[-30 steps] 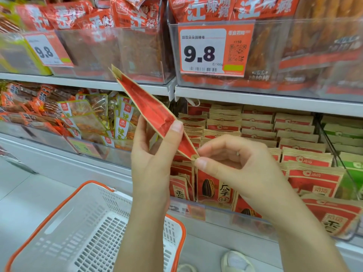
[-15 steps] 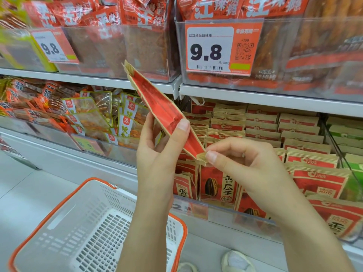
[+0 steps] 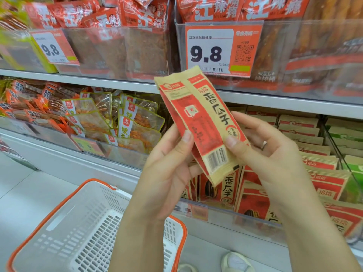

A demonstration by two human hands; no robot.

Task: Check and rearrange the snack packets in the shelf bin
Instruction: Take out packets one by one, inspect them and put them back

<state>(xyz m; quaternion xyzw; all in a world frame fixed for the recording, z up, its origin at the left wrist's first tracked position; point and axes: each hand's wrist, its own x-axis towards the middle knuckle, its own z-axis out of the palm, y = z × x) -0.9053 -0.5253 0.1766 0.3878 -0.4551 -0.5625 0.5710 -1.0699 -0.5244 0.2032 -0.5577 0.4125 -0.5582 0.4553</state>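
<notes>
I hold a red and tan sunflower-seed packet [image 3: 200, 118] up in front of the shelves, its back with the barcode facing me. My left hand [image 3: 167, 171] grips its left edge, thumb on the face. My right hand [image 3: 269, 156] grips the lower right edge, thumb near the barcode. Behind and below them is the clear shelf bin [image 3: 225, 214] with several matching red packets [image 3: 253, 197] standing in rows.
A white basket with an orange rim [image 3: 82, 232] sits low at the left. Bins of orange snack packs [image 3: 110, 118] lie to the left, green packets [image 3: 351, 138] to the right. A 9.8 price tag [image 3: 222, 50] hangs on the upper shelf bin. Shoes [image 3: 235, 262] show at the bottom.
The packet has turned from edge-on to showing its printed back with the barcode. Both hands shifted their hold to the packet's sides and moved slightly right.
</notes>
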